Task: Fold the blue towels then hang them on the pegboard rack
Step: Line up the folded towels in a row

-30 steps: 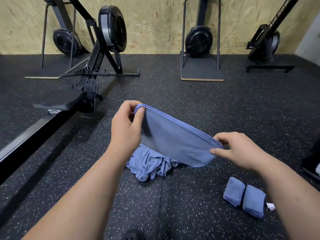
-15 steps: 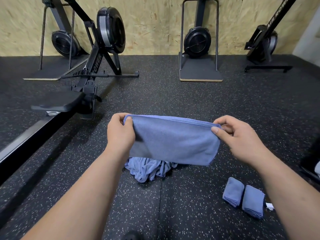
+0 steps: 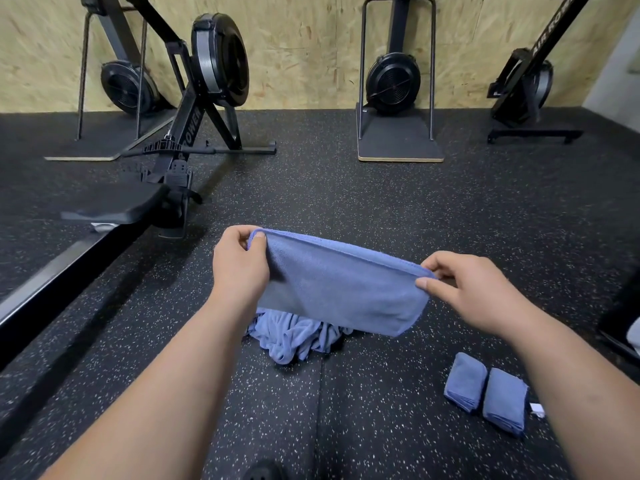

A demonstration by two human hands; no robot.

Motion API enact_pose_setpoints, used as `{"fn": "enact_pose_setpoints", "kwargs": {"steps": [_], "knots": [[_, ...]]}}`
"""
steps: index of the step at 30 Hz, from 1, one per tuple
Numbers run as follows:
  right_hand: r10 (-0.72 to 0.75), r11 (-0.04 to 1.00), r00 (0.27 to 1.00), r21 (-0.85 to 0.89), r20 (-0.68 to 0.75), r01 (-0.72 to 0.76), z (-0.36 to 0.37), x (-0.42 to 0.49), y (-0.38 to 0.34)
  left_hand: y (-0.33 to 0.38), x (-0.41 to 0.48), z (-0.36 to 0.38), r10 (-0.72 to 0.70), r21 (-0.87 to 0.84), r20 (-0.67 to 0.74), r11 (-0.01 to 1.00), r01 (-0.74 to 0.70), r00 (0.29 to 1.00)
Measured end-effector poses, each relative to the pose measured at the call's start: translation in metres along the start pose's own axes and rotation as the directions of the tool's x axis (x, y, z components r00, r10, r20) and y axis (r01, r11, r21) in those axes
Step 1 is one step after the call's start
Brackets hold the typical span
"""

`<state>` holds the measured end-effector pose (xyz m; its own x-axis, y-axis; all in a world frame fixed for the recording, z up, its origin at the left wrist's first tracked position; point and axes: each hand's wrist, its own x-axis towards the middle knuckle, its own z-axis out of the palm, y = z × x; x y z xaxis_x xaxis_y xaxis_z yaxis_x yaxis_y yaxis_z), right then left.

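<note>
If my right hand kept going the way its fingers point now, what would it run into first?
The right hand points leftward along the held towel it pinches, so it would bunch that cloth first, then probably reach the left hand at the other corner; depth is hard to judge.

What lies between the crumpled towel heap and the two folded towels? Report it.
Only bare speckled floor between the crumpled towel heap and the folded towels, in the head view.

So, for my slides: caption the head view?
Left hand and right hand pinch a blue cloth towel above a crumpled towel pile, near two folded blue towels.
</note>
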<state>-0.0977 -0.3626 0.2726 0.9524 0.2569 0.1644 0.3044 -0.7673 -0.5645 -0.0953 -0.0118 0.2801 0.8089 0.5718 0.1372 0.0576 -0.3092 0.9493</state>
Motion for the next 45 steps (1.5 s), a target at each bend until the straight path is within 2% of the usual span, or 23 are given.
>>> {"fn": "enact_pose_setpoints", "kwargs": {"steps": [5, 9, 11, 13, 15, 18, 20, 23, 27, 31, 35, 41, 45], "knots": [[-0.022, 0.999, 0.995, -0.026, -0.101, 0.019, -0.003, 0.003, -0.004, 0.007, -0.006, 0.002, -0.05, -0.041, 0.023, 0.998, 0.051, 0.998], [-0.06, 0.998, 0.994, 0.002, -0.086, 0.061, -0.004, 0.001, -0.012, 0.018, -0.01, 0.005, -0.263, -0.153, 0.078, 0.95, 0.272, 0.962], [-0.081, 0.995, 0.992, 0.048, -0.097, 0.086, -0.003, -0.001, -0.018, 0.024, -0.014, 0.006, -0.285, -0.192, 0.13, 0.932, 0.306, 0.95], [-0.111, 0.989, 0.987, 0.082, -0.114, 0.121, -0.002, -0.003, -0.025, 0.022, -0.021, 0.009, -0.096, -0.101, 0.181, 0.988, 0.115, 0.979], [-0.154, 0.983, 0.982, 0.08, -0.108, 0.163, 0.001, -0.004, -0.033, 0.018, -0.028, 0.015, 0.139, 0.045, 0.238, 0.987, -0.154, 0.961], [-0.26, 0.965, 0.963, 0.027, -0.078, 0.262, 0.007, -0.007, -0.045, 0.018, -0.042, 0.023, 0.387, 0.093, 0.339, 0.893, -0.44, 0.858], [-0.322, 0.946, 0.945, 0.014, -0.053, 0.323, 0.011, -0.009, -0.05, 0.02, -0.053, 0.028, 0.461, 0.021, 0.485, 0.843, -0.537, 0.743], [-0.368, 0.928, 0.929, 0.044, -0.042, 0.37, 0.013, -0.012, -0.056, 0.025, -0.067, 0.033, 0.379, -0.082, 0.707, 0.883, -0.462, 0.597], [-0.338, 0.936, 0.939, 0.082, -0.055, 0.342, 0.012, -0.016, -0.059, 0.026, -0.069, 0.033, 0.23, -0.053, 0.783, 0.95, -0.307, 0.578], [-0.257, 0.951, 0.965, 0.164, -0.051, 0.262, 0.01, -0.019, -0.058, 0.027, -0.065, 0.029, 0.162, -0.048, 0.83, 0.974, -0.221, 0.534], [-0.234, 0.952, 0.972, 0.198, -0.014, 0.232, 0.012, -0.02, -0.06, 0.027, -0.062, 0.028, 0.111, 0.006, 0.833, 0.978, -0.211, 0.542], [-0.188, 0.968, 0.981, 0.177, 0.051, 0.177, 0.012, -0.018, -0.057, 0.026, -0.064, 0.03, 0.133, -0.001, 0.712, 0.982, -0.188, 0.69], [-0.17, 0.969, 0.984, 0.19, 0.061, 0.156, 0.011, -0.015, -0.055, 0.028, -0.065, 0.03, 0.128, -0.013, 0.717, 0.985, -0.171, 0.686]]}}
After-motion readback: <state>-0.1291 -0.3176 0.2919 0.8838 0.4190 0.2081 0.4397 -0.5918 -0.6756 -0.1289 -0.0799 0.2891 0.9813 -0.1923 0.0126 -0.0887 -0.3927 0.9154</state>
